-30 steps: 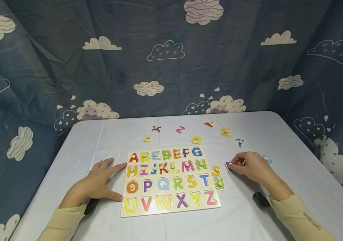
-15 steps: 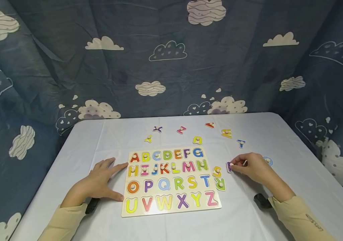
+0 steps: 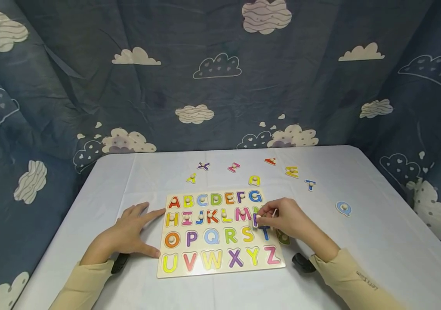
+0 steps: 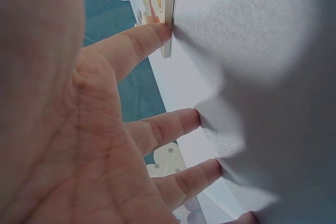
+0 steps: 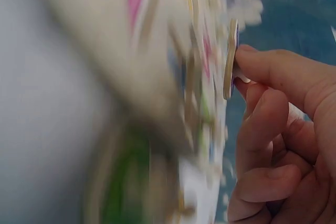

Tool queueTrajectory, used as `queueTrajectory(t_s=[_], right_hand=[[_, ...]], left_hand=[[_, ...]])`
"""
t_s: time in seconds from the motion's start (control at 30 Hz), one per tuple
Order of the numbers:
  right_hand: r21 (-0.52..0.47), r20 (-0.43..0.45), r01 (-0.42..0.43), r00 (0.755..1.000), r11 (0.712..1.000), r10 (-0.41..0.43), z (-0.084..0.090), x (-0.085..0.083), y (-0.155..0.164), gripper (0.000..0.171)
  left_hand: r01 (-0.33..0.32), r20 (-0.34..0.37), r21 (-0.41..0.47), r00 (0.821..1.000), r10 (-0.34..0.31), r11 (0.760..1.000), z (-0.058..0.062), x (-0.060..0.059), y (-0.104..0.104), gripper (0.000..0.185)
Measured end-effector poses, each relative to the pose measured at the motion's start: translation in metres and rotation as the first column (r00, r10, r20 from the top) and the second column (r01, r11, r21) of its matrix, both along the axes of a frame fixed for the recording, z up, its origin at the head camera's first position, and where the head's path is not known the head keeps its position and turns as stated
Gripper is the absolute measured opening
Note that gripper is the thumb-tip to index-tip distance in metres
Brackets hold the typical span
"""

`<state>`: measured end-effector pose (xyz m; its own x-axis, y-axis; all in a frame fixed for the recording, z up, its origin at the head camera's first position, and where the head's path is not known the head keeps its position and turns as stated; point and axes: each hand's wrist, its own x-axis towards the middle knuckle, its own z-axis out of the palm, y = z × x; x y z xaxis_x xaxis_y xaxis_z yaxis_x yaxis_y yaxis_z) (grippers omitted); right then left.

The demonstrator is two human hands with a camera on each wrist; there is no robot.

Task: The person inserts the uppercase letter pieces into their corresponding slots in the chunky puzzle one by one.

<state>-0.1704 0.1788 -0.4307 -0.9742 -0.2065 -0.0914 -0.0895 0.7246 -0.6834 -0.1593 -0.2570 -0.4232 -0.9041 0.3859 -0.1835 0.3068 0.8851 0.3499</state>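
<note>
Purple letter (image 3: 255, 220) pinched by right hand (image 3: 290, 219) above the puzzle board (image 3: 220, 271)
Left hand (image 3: 125, 234) lies flat, steadying the board; the letter should go down level into its slot

The worktop (image 3: 359, 241) is covered with a pale, slightly creased cloth. An alphabet puzzle board (image 3: 220, 271) lies flat on it near the front edge, a little left of centre. Beyond the board, loose letter pieces lie scattered in a rough arc: a yellow Y (image 3: 191, 178), a purple X (image 3: 203, 166), a pink Z (image 3: 233, 167), a yellow A (image 3: 254, 180), a red piece (image 3: 270, 161), a yellow E (image 3: 291, 172) and a blue T (image 3: 310, 184). A light blue Q (image 3: 343, 208) lies well apart on the right. A green piece (image 3: 283, 237) lies just beside the board's right edge.
</note>
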Motion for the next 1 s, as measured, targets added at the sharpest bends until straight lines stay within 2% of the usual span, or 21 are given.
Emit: queueTrajectory(t_s=[0.23, 0.47, 0.8, 1.0], right_hand=[[-0.092, 0.027, -0.125, 0.991, 0.988, 0.128, -0.006, 0.000, -0.058, 0.013], [-0.109, 0.031, -0.196, 0.979, 0.975, 0.200, -0.008, 0.000, -0.101, 0.014], [-0.085, -0.014, -0.256, 0.967, 0.963, 0.256, -0.005, 0.003, -0.142, 0.016], [-0.095, -0.027, -0.276, 0.961, 0.956, 0.274, -0.007, 0.005, -0.157, 0.018]], left_hand=[[0.002, 0.006, 0.009, 1.000, -0.002, 1.000, -0.001, 0.001, -0.001, 0.119], [-0.007, 0.008, -0.003, 1.000, 0.007, 1.000, -0.001, -0.002, 0.001, 0.119], [-0.008, 0.009, -0.018, 1.000, 0.008, 1.000, 0.001, -0.003, 0.003, 0.119], [-0.009, 0.013, -0.016, 1.000, 0.010, 1.000, 0.001, -0.001, 0.000, 0.119]])
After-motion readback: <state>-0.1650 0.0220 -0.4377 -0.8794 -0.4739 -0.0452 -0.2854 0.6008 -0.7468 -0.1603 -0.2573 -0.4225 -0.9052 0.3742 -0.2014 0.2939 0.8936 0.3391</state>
